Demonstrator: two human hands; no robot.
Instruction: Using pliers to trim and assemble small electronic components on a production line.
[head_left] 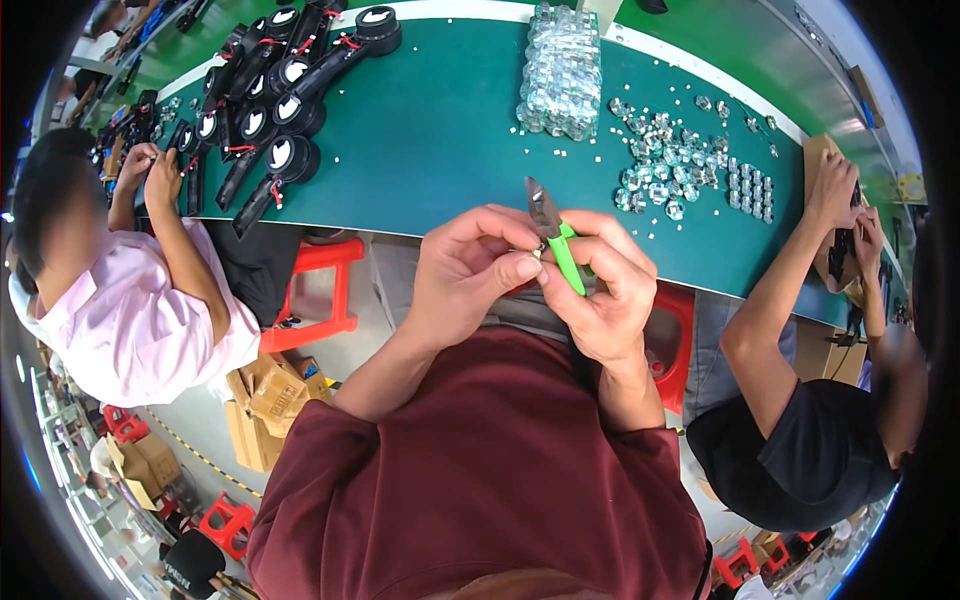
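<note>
Both of my hands meet above my lap, just short of the green table's point(430, 150) near edge. My right hand point(605, 285) is closed round a pair of cutting pliers with bright green handles point(568, 262); their dark metal jaws point up and away from me. Between the thumb and forefinger of my left hand point(465, 270) is a tiny pale part point(538, 253), too small to name. It sits right beside the pliers, and the two hands almost touch there.
Black handheld devices with round heads point(290, 155) lie piled at left. Stacked clear trays point(560, 70) stand at the back, with loose small round clear parts point(670, 160) to their right. Co-workers sit on both sides, one in a pink shirt point(150, 310), one in black point(800, 450). Red stools point(320, 295) flank me.
</note>
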